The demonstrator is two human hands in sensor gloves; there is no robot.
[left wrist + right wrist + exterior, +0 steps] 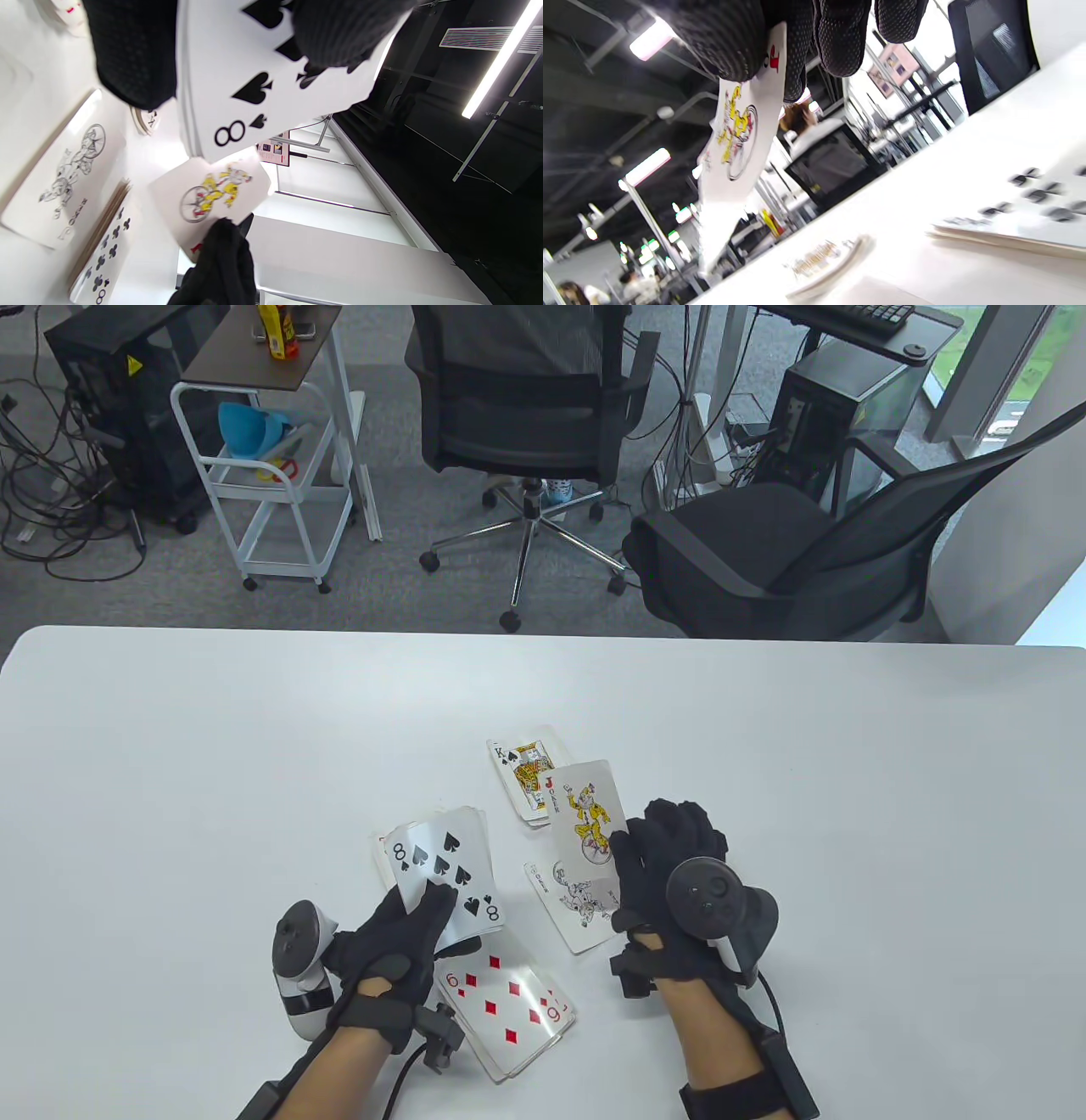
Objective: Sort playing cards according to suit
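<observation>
While my left hand [399, 937] clamps deck [445, 869], eight of spades on top, thumb across its face, my right hand [670, 869] pinches coloured joker [585, 812] by near edge, lifted off table [170, 780]. Grey joker [575, 903] lies flat at 6 o'clock of it, king pile [528, 772] at 11, nine of diamonds pile [509, 1005] under left wrist. Card thin, light, bendy, likely slick: grip edge only, fingers under, thumb over.

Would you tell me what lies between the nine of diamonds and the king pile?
The table view shows the grey joker lying between the nine of diamonds and the king pile.
</observation>
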